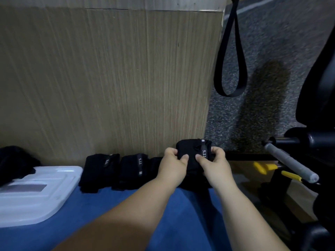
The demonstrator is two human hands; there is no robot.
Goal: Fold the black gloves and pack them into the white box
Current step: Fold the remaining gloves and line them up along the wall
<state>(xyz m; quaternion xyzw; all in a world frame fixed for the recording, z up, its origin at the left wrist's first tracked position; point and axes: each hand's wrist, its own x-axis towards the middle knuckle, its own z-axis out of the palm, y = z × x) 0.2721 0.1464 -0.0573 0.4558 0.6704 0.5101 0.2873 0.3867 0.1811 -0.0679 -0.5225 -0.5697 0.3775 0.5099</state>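
A folded black glove (192, 148) with a "5.11" strap is lifted a little above the blue cloth (112, 211), near the wooden panel. My left hand (172, 163) pinches its left side and my right hand (212, 163) pinches its right side, thumbs on the near face. Two folded black gloves (99, 171) (133, 171) lie in a row to the left, and a third dark one is partly hidden behind my left hand. A white plastic lid or box (34, 194) lies at the left, with a heap of black fabric (14, 162) behind it.
A tall wooden panel (108, 78) rises right behind the gloves. A black strap loop (230, 57) hangs at the upper right over grey carpet. On the right are a black chair base, a grey handle (290, 163) and yellow-handled tools (262, 167).
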